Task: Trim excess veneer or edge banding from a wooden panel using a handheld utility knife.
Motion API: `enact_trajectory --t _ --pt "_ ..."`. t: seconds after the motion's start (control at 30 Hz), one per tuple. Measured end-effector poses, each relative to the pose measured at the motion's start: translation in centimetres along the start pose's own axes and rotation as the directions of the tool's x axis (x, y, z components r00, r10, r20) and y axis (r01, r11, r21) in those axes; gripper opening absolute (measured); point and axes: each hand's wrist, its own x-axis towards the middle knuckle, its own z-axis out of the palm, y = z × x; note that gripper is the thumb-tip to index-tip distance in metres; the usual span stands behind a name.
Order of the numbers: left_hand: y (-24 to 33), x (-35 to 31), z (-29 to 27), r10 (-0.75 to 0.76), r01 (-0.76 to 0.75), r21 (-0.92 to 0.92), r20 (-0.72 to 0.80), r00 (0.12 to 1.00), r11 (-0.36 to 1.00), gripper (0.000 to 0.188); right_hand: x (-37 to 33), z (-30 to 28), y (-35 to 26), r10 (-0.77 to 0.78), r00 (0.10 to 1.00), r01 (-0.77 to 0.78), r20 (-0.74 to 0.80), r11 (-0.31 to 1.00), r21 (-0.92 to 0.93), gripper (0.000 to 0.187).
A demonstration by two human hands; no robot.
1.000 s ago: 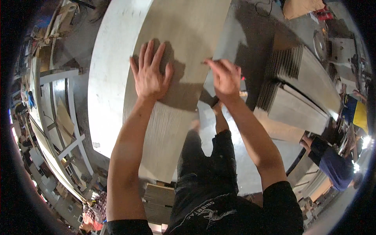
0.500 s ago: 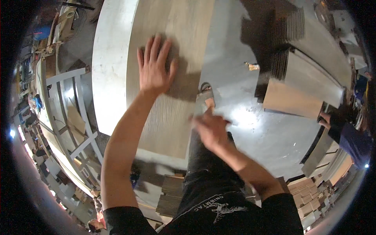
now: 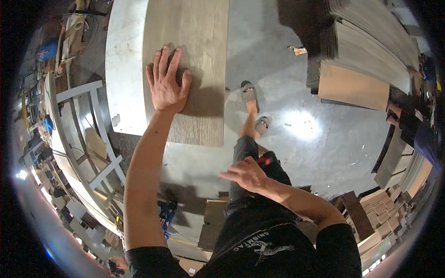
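My left hand [image 3: 167,90] lies flat with spread fingers on a wood-grain panel [image 3: 201,106], near its left side. Beneath that panel, a white board [image 3: 124,74] sticks out along the left. In front of my body, my right hand [image 3: 248,175] is apart from the panel, past its near end. Its index finger points left while the other fingers curl round a small dark object with a red part [image 3: 264,161]. Most of that object is hidden in the hand, so I cannot tell its kind.
Stacked panels [image 3: 371,51] stand at the far right, with a tan board [image 3: 354,85] beside them. Another person's hand [image 3: 394,113] shows there. A white frame [image 3: 99,111] stands at the left. My sandalled foot [image 3: 249,90] is on the grey floor [image 3: 273,60].
The view has shifted, and more of the floor shows beyond the panel's near end. My right hand has drawn back toward my body. My left hand stays on the panel.
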Motion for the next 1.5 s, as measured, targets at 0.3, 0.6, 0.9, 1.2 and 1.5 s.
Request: enact_trajectory --t 0.3,0.6,0.9,1.2,1.5 --pt "0.1 -0.7 -0.2 -0.011 0.011 -0.016 -0.035 0.999 1.000 0.056 14.9 -10.3 8.1 0.112 0.849 -0.202 -0.517 0.972 -0.122 0.043" --pt "-0.6 -0.1 -0.3 -0.038 0.038 0.002 -0.047 0.998 0.999 0.056 -1.4 1.5 -1.0 0.094 0.990 -0.094 0.103 0.996 -0.002 0.027" --pt "9.0 -7.1 0.1 0.134 -0.184 0.041 0.532 0.836 0.982 0.081 -5.7 -6.3 4.1 0.834 0.520 -0.507 0.185 0.128 0.852 0.036" --pt "14.1 -12.7 -3.6 0.420 -0.194 -0.492 0.404 0.812 0.849 0.042 -6.8 -14.5 6.7 0.887 0.415 0.063 0.201 -0.248 0.967 0.047" --pt "14.7 13.1 0.9 -0.231 0.196 0.136 0.341 0.911 0.971 0.096 -1.0 -19.5 16.4 0.916 0.401 -0.351 -0.015 0.169 0.921 0.032"
